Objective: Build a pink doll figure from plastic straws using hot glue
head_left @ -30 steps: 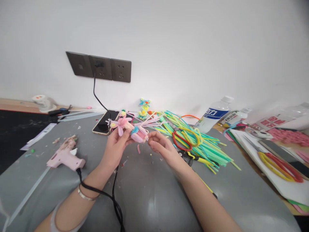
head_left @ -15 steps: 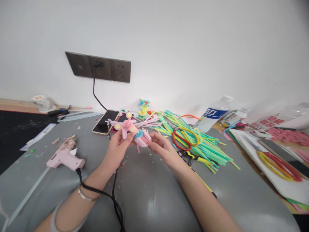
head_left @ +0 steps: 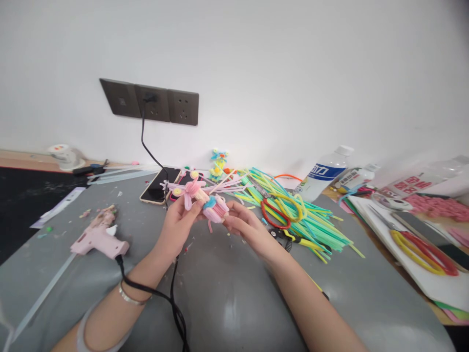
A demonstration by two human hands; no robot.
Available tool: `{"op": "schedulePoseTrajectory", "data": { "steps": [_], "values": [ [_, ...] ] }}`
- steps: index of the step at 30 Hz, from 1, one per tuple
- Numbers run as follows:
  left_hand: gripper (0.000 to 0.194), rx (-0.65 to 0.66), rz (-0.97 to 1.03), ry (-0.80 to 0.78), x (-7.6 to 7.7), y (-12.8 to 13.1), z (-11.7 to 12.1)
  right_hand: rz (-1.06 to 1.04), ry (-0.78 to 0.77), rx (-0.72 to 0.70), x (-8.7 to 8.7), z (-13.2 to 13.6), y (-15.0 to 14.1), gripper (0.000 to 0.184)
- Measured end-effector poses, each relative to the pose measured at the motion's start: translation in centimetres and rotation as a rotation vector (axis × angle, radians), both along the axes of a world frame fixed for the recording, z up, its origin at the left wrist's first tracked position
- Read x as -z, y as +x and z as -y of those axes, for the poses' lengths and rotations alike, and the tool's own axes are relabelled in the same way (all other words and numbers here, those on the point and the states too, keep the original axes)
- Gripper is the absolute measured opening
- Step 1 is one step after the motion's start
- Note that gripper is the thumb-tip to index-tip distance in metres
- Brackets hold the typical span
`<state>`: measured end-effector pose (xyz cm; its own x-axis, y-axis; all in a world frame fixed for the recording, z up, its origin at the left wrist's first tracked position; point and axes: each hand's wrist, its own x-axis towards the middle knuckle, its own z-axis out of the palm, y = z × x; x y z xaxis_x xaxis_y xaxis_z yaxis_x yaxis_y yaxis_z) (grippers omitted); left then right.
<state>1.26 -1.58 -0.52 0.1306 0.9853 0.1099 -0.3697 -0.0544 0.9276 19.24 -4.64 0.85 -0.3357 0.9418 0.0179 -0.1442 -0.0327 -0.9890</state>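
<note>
Between my two hands, above the grey mat (head_left: 227, 293), is a pink pipe-cleaner figure (head_left: 216, 209) with a blue band, a pink bow-like top and pale yellow round bits. My left hand (head_left: 180, 222) is closed on its left part, thumb on the near side. The fingers of my right hand (head_left: 247, 224) pinch its lower right end. Beyond my hands lie loose pale pink pipe cleaners (head_left: 230, 186) and two phones, one of them a black-screened phone (head_left: 157, 186). A blue and yellow pipe-cleaner figure (head_left: 219, 165) stands by the wall.
A pink glue gun (head_left: 100, 239) lies left, its black cord (head_left: 161, 293) running under my left arm. Rightward are green and yellow pipe cleaners (head_left: 322, 225), red-yellow scissors (head_left: 282, 212), yellow-handled pliers (head_left: 293, 238) and a bottle (head_left: 326, 173). More scissors (head_left: 421, 252) rest on paper at far right.
The pink figure has shifted very slightly left in my hands. My right fingers have moved a little along its lower right end. Everything else looks the same.
</note>
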Motion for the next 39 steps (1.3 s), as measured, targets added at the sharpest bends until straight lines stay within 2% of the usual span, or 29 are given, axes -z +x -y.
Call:
{"op": "schedulePoseTrajectory", "data": {
  "steps": [4,16,22,39],
  "values": [
    [0.038,-0.002,-0.008,-0.003,-0.03,0.03,-0.01,0.011,0.016,0.018,0.15,-0.06,0.10,0.026],
    [0.041,0.018,-0.027,0.001,-0.12,0.11,0.17,0.017,0.006,0.010,-0.10,-0.18,-0.10,0.034],
    [0.038,-0.023,0.009,0.008,-0.16,0.03,0.08,-0.032,-0.013,-0.037,0.15,0.09,-0.17,0.027],
    [0.038,-0.018,0.012,0.011,-0.22,0.15,0.26,0.001,0.048,-0.009,-0.20,-0.02,-0.55,0.035]
  ]
}}
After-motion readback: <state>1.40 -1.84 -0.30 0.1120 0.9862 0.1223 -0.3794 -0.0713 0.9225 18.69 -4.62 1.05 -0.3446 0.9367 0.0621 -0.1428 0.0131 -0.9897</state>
